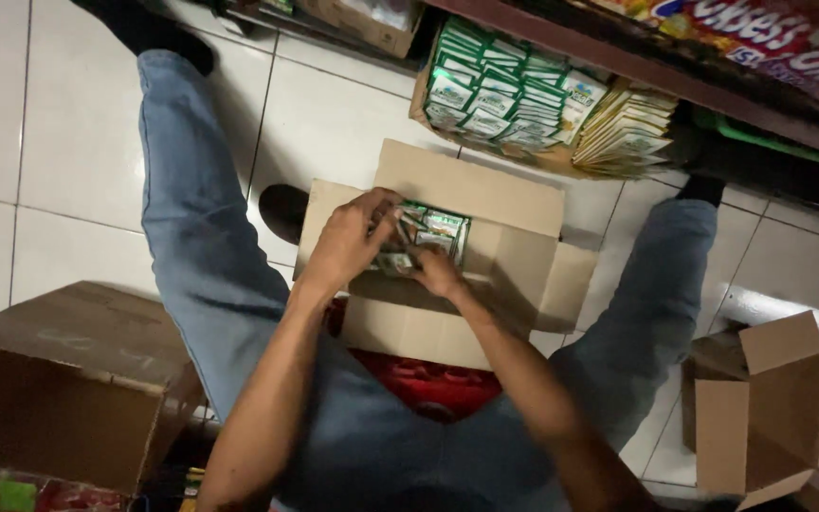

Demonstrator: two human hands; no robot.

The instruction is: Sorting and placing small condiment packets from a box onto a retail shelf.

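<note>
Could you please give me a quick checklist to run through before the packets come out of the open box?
1. Both hands on the packets: ok; left hand and right hand grip the green-and-white packets.
2. Box flaps out of the way: ok; the box is fully open.
3. Grip firm: cannot tell; the fingers hide the bundle's underside.
4. Room in the shelf tray: cannot tell; it looks nearly full of similar packets.
5. Floor path to the tray free: ok; bare tile lies between.

Head camera looks steeply down, close above an open carton (485, 284) (single view).
</note>
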